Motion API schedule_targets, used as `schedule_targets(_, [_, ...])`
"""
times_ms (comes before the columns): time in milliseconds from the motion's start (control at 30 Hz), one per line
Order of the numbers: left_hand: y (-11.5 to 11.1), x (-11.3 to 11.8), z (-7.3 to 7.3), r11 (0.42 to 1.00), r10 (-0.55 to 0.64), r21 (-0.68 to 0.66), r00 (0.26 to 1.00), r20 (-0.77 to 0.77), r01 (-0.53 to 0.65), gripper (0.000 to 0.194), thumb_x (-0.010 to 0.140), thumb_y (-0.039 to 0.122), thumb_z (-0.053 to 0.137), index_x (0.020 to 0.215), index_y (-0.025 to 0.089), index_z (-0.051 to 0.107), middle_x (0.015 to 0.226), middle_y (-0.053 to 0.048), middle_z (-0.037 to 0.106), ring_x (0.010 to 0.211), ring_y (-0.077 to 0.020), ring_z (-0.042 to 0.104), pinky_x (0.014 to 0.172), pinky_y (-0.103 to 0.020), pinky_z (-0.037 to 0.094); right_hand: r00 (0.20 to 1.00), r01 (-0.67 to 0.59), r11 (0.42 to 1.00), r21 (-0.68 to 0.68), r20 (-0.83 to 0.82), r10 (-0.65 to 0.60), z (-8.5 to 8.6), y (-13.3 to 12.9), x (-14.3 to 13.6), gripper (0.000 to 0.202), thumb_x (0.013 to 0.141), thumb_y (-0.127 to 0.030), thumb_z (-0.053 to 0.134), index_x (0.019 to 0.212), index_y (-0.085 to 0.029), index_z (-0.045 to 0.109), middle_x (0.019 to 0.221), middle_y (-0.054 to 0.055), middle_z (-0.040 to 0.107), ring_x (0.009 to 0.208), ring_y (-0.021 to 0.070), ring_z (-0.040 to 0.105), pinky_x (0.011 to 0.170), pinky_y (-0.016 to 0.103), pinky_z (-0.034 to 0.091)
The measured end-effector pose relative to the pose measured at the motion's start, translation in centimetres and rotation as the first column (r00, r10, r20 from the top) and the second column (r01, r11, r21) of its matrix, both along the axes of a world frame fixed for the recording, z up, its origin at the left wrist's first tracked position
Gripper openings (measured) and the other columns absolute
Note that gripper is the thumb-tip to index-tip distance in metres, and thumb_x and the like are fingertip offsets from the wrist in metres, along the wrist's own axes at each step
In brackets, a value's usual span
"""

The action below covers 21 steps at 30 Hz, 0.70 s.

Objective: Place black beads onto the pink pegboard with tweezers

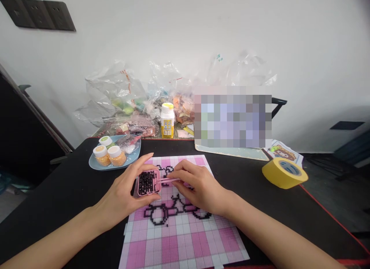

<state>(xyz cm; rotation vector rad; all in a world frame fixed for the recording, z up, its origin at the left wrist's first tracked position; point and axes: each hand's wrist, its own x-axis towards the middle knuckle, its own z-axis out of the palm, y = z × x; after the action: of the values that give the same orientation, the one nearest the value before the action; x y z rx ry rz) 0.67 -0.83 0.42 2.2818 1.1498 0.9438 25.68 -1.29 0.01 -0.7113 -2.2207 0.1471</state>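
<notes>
My left hand [123, 188] holds a small pink tray [160, 188] of black beads [147, 182], tilted above the left part of a pegboard. Pink tweezers [170, 180] are pinched in my right hand [198, 186], their tips reaching over the tray's right edge. The pink and white checkered pegboard [169, 246] lies on the black table. Black beads form a line pattern [158, 215] across its middle and top, partly covered by my hands. Whether a bead sits between the tweezer tips is too small to tell.
A blue plate [100, 163] with bead jars [116, 156] stands back left. Behind are a white and yellow bottle [167, 120], plastic bags [115, 88] and a blurred screen [232, 120]. Yellow tape [285, 172] lies right, near a printed card [285, 152].
</notes>
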Motion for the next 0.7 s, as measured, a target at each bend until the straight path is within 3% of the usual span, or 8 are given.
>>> schedule_targets(200, [0.0,0.0,0.0,1.000,0.006,0.000,1.000,-0.009,-0.006,0.082,0.083,0.070,0.068,0.151,0.045,0.030,0.122,0.002,0.071,0.112,-0.0277,0.069,0.105,-0.046,0.051,1.000,0.020,1.000,0.006,-0.005,-0.020,0.5,0.0,0.1,0.019,0.100,-0.017,0.051,0.106,-0.012,0.069,0.093,0.010,0.067,0.080,0.0171,0.064,0.065,0.028,0.055])
schedule_targets(333, [0.2,0.0,0.0,0.999,0.034,0.014,0.999,-0.021,-0.034,0.081,0.084,0.071,0.067,0.152,0.044,0.031,0.122,0.000,0.071,0.115,-0.0298,0.068,0.107,-0.050,0.049,0.996,0.092,0.996,0.019,-0.004,-0.092,1.1,0.1,0.8,0.017,0.099,-0.020,0.053,0.099,-0.013,0.069,0.090,0.007,0.066,0.071,0.0137,0.063,0.059,0.024,0.050])
schedule_targets(500, [0.2,-0.1,0.0,0.998,0.065,0.012,0.997,-0.027,-0.065,0.081,0.084,0.072,0.066,0.151,0.046,0.030,0.121,0.002,0.071,0.114,-0.0284,0.068,0.106,-0.049,0.050,0.981,0.182,0.982,0.044,0.061,-0.185,1.2,0.5,1.5,0.017,0.098,-0.026,0.057,0.089,-0.015,0.067,0.083,0.004,0.066,0.063,0.0110,0.059,0.056,0.022,0.045])
schedule_targets(700, [0.2,-0.1,-0.1,0.997,0.068,0.025,0.997,-0.033,-0.067,0.080,0.084,0.071,0.066,0.151,0.045,0.030,0.121,0.002,0.071,0.113,-0.0280,0.069,0.104,-0.048,0.051,0.977,0.194,0.980,0.040,0.087,-0.197,1.2,0.3,1.5,0.021,0.098,-0.030,0.060,0.085,-0.016,0.066,0.080,0.002,0.066,0.062,0.0110,0.059,0.054,0.022,0.040])
